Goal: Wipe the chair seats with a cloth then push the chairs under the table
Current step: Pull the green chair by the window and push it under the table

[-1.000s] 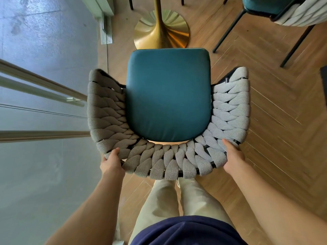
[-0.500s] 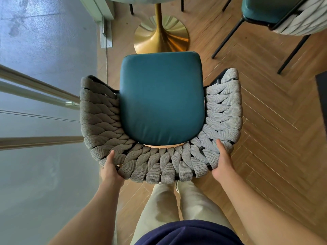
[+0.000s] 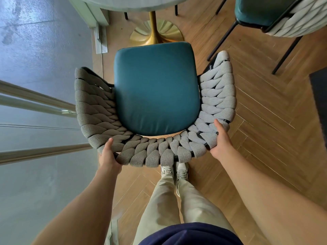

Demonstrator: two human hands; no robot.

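Observation:
Directly below me stands a chair with a teal seat cushion (image 3: 156, 89) and a curved backrest of woven grey bands (image 3: 155, 152). My left hand (image 3: 108, 157) grips the backrest at its lower left. My right hand (image 3: 221, 140) grips it at the lower right, thumb on the inner side. The seat's front edge points at the table's gold pedestal base (image 3: 156, 33). The pale round tabletop (image 3: 134, 3) shows at the top edge. No cloth is in view.
A second teal chair with a woven back (image 3: 283, 16) and black legs stands at the top right. A glass wall with metal rails (image 3: 40, 103) runs along the left. A dark mat (image 3: 320, 96) lies at the right edge. My legs and shoes (image 3: 174, 171) are behind the chair.
The chair has slid forward, away from my body and toward the table base. The tabletop edge has come into view, and my shoes now show behind the backrest. Both hands kept their grip.

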